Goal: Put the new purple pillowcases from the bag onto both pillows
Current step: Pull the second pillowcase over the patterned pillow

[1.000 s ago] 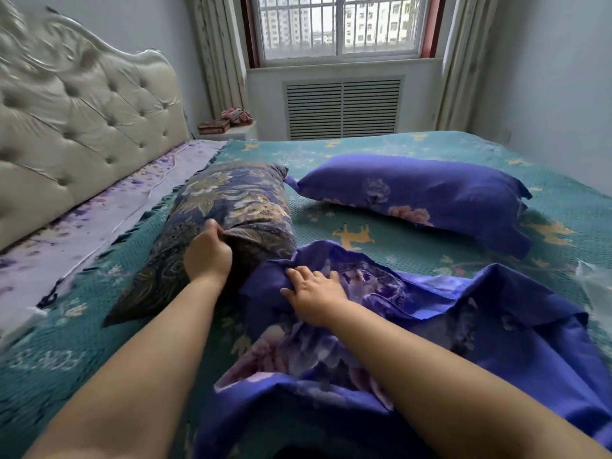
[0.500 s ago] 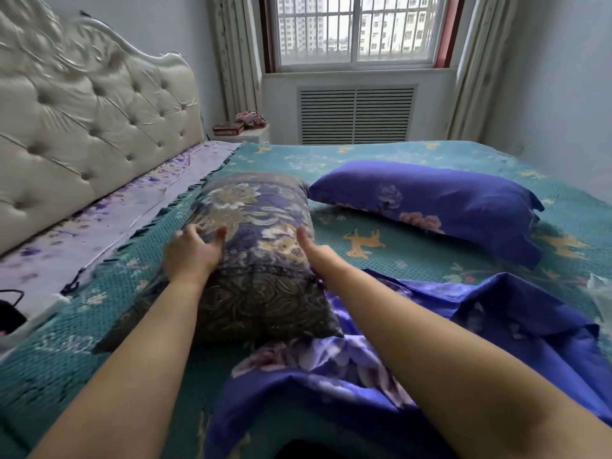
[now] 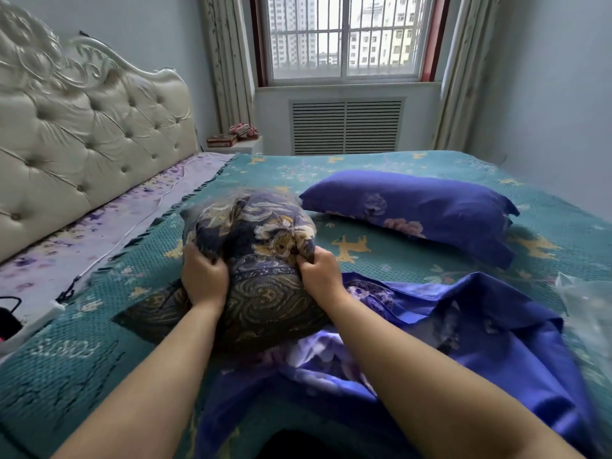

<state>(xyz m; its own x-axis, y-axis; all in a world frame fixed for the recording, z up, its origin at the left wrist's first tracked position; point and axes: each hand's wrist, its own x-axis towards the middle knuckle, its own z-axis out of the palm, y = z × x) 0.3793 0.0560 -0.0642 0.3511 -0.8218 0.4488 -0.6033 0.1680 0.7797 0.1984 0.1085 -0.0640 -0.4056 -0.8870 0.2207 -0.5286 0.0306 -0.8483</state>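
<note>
The dark pillow [image 3: 261, 270] is gripped at its sides by the left hand [image 3: 203, 281] and right hand [image 3: 319, 276], both grips clenched on its cloth. The loose purple case [image 3: 463, 332] is lain just right of the pillow, partly beneath it. The case's opening could be pinned under the pillow, and the stuffing jammed. A covered pillow [image 3: 410, 210] is set beyond it, a bag [image 3: 586, 303] far right.
</note>
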